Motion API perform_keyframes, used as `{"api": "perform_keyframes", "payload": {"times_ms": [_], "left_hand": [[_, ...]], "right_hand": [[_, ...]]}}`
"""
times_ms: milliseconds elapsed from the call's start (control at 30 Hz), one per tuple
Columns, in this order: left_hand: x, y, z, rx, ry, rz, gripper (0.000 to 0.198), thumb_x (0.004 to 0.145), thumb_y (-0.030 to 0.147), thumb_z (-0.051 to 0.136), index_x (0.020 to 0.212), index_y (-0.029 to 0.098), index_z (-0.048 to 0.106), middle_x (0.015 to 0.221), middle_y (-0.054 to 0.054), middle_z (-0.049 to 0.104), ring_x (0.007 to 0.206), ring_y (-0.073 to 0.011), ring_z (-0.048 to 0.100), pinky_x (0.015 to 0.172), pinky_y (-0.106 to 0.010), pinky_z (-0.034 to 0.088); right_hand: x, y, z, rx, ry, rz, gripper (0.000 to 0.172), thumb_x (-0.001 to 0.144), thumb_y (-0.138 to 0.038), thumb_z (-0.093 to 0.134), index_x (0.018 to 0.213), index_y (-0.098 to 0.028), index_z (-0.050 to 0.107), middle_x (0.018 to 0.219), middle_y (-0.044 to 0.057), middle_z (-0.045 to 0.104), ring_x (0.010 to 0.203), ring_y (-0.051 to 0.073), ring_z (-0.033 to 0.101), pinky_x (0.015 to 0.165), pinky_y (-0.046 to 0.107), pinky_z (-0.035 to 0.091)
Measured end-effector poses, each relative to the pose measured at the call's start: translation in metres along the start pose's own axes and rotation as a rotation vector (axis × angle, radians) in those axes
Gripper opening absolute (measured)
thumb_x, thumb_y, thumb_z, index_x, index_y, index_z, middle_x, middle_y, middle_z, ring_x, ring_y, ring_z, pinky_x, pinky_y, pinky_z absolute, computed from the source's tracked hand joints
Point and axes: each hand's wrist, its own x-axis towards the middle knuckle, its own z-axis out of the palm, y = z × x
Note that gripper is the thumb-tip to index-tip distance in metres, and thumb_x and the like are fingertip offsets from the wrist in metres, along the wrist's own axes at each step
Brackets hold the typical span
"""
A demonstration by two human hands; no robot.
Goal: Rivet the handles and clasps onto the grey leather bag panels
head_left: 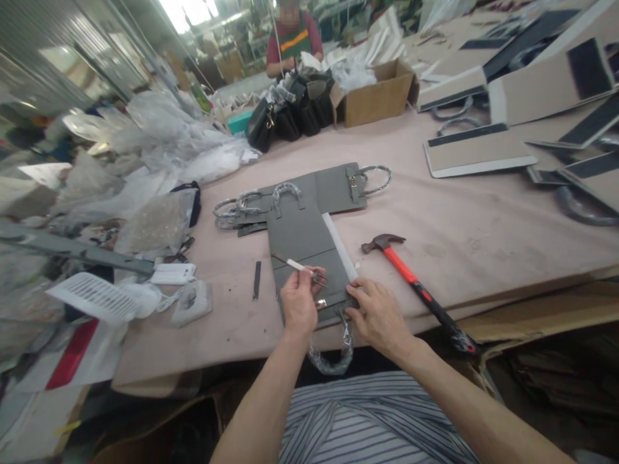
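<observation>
We have the grey panel (298,233) at the frame's centre, its long axis running down toward the lower edge, our right hand (380,317) nearer its lower right corner, grip unclear, our left hand (300,303) pinching a slim white tool (294,264) over it.

Ribbed panelling (39,38) and a bright window (187,13) back the pinkish table (411,200).

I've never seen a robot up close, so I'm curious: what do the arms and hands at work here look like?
They are a person's. The left hand and right hand wear no gloves, and the left forearm and right forearm show no sleeves, watch or cables. Below, the person wears a pale garment with dark stripes.
</observation>
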Motion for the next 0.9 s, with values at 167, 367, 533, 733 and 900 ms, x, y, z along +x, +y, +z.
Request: {"api": "perform_keyframes", "payload": {"times_ms": [167,367,533,733,900], "left_hand": [[0.037,0.014,-0.059,0.231,0.141,0.025,0.040,0.086,0.054,0.061,0.087,0.015,0.069,0.084,-0.008,0.074,0.081,-0.0206,0.070,0.076,-0.031,0.056],[0.049,0.013,-0.157,1.207,0.199,-0.006,0.028,0.089,0.039,0.056,0.082,0.017,0.071,0.083,-0.013,0.074,0.083,-0.0310,0.069,0.075,-0.038,0.050],[0.029,0.001,-0.169,1.286,0.189,0.261,0.021,0.093,0.026,0.051,0.095,0.015,0.069,0.102,-0.016,0.072,0.100,-0.0320,0.067,0.087,-0.041,0.051],[-0.017,0.008,-0.105,1.033,-0.275,0.547,0.011,0.098,0.020,0.057,0.106,0.020,0.065,0.108,-0.007,0.069,0.100,-0.0215,0.065,0.088,-0.033,0.053],[-0.020,0.016,-0.079,1.316,-0.511,0.586,0.006,0.094,0.021,0.066,0.088,0.019,0.065,0.093,-0.006,0.064,0.089,-0.0251,0.058,0.077,-0.037,0.051]], "right_hand": [[0.004,0.001,-0.004,0.033,-0.007,0.016,0.036,0.085,-0.016,0.066,0.120,-0.020,0.063,0.126,0.013,0.059,0.107,0.031,0.056,0.092,0.048,0.047],[0.002,0.007,0.004,0.055,0.030,-0.011,0.037,0.085,-0.016,0.067,0.121,-0.016,0.062,0.125,0.014,0.059,0.109,0.031,0.056,0.094,0.048,0.047],[0.005,0.011,0.006,-0.011,0.035,-0.055,0.035,0.087,-0.018,0.065,0.121,-0.018,0.062,0.125,0.014,0.060,0.110,0.032,0.057,0.094,0.047,0.047],[0.012,0.008,-0.004,-0.136,0.003,-0.174,0.035,0.086,-0.017,0.069,0.120,-0.018,0.066,0.122,0.014,0.061,0.109,0.034,0.054,0.092,0.049,0.045],[0.027,0.006,-0.012,-0.144,-0.132,-0.401,0.031,0.088,-0.009,0.062,0.118,-0.018,0.065,0.115,0.011,0.063,0.101,0.029,0.053,0.087,0.043,0.042]]}}
